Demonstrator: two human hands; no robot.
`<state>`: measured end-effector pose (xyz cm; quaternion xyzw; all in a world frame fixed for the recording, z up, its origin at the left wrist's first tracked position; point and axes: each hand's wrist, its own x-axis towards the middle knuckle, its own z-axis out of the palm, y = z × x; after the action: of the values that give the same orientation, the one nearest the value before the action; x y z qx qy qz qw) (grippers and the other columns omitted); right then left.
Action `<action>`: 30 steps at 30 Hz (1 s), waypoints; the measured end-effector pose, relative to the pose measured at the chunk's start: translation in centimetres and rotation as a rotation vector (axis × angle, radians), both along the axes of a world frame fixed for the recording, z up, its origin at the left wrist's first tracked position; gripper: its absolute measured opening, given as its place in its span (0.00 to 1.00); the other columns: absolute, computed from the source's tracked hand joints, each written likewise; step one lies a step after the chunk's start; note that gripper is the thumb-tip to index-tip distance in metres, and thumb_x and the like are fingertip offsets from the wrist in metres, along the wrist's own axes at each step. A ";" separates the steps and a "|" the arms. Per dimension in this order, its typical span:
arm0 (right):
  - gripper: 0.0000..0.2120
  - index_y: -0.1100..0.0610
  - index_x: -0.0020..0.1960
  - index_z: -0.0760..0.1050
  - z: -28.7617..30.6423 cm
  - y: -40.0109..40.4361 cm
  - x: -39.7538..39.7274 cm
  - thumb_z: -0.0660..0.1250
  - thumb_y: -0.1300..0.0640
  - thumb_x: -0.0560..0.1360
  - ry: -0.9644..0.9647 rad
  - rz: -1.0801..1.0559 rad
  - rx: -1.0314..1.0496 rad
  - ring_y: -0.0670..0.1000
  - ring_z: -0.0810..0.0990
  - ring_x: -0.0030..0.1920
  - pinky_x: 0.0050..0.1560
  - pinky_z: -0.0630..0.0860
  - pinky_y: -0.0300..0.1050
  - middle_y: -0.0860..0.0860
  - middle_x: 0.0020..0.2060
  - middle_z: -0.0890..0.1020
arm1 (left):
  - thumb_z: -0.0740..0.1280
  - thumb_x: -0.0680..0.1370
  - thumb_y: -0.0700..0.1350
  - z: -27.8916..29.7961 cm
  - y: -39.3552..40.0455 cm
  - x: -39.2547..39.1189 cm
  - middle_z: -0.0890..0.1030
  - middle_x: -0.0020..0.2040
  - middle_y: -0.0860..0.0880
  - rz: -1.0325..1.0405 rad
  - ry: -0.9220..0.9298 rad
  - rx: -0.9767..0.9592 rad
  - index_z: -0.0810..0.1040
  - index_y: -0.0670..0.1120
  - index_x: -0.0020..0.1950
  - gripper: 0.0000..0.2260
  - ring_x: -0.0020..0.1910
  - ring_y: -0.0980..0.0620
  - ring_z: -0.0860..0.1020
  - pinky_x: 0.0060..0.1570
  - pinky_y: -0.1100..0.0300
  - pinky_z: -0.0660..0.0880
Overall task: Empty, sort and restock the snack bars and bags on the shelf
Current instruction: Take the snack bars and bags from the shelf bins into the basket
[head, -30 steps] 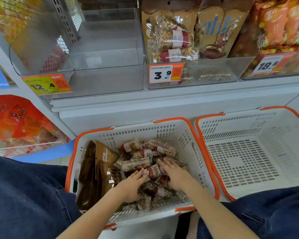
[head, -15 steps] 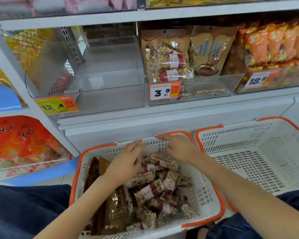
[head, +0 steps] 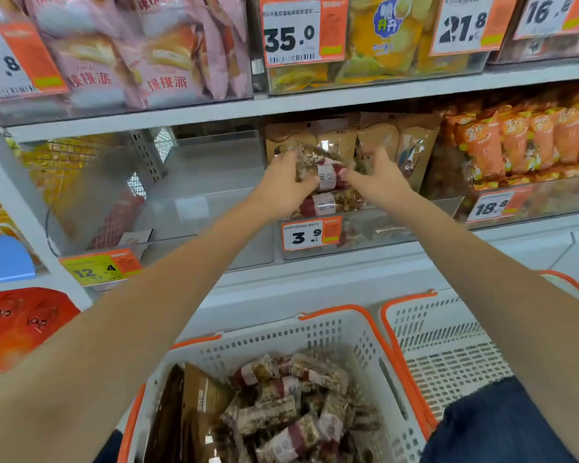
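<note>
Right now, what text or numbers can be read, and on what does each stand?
"35.0": tag on upper bin.
"21.8": tag beside it.
"16.8": tag, top right, last digit cut.
"9.8": tag, top left, partly cut.
"3.9": tag under the snack bars.
"12.4": yellow tag on the clear bin.
"18.8": tag below the orange bags.
Small print, barcodes and package lettering: too blurred.

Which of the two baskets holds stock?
The left basket, below the hands: it holds wrapped snack bars and brown bags. The right basket shows only bare mesh.
</note>
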<state>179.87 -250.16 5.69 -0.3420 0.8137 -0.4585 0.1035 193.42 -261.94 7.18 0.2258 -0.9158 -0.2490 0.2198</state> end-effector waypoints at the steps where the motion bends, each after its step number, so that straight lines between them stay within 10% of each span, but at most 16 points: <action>1: 0.34 0.55 0.72 0.57 -0.4 -0.5 -0.6 0.68 0.44 0.74 -0.007 0.009 0.028 0.57 0.68 0.67 0.62 0.66 0.46 0.57 0.69 0.67 | 0.65 0.78 0.50 -0.4 -0.1 -1.3 0.69 0.67 0.42 0.007 -0.028 0.035 0.61 0.43 0.73 0.26 0.66 0.43 0.68 0.59 0.58 0.67; 4: 0.39 0.54 0.76 0.52 -1.6 -1.9 -1.8 0.66 0.40 0.74 -0.064 0.059 0.088 0.59 0.64 0.71 0.69 0.64 0.53 0.57 0.72 0.64 | 0.67 0.76 0.57 -1.7 -0.6 -4.0 0.58 0.74 0.38 0.094 -0.059 0.110 0.52 0.45 0.76 0.37 0.73 0.39 0.60 0.70 0.46 0.63; 11: 0.40 0.47 0.78 0.44 -1.8 -3.5 -3.1 0.59 0.34 0.75 -0.305 0.141 0.036 0.56 0.62 0.73 0.68 0.61 0.49 0.52 0.76 0.60 | 0.75 0.69 0.56 -3.6 -1.6 -5.6 0.60 0.74 0.43 0.113 0.128 0.314 0.52 0.55 0.76 0.44 0.71 0.45 0.65 0.62 0.58 0.65; 21: 0.31 0.51 0.73 0.58 -2.0 -2.5 -2.1 0.67 0.45 0.76 -0.050 0.147 -0.153 0.48 0.70 0.61 0.49 0.66 0.35 0.51 0.68 0.69 | 0.73 0.72 0.48 -4.4 -0.9 -5.0 0.64 0.71 0.47 0.122 0.344 0.097 0.54 0.49 0.77 0.39 0.66 0.54 0.65 0.56 0.67 0.65; 30: 0.27 0.52 0.70 0.63 -0.2 -1.0 -0.5 0.69 0.51 0.75 0.187 0.120 -0.400 0.46 0.67 0.67 0.60 0.63 0.36 0.40 0.61 0.69 | 0.72 0.73 0.46 -1.6 1.6 -3.5 0.66 0.68 0.47 0.154 0.495 0.056 0.55 0.50 0.76 0.37 0.59 0.60 0.67 0.49 0.71 0.65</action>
<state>179.41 -251.15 5.48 -0.4442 0.6908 -0.5703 -0.0152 189.88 -260.30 5.54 0.2330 -0.8071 -0.3043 0.4491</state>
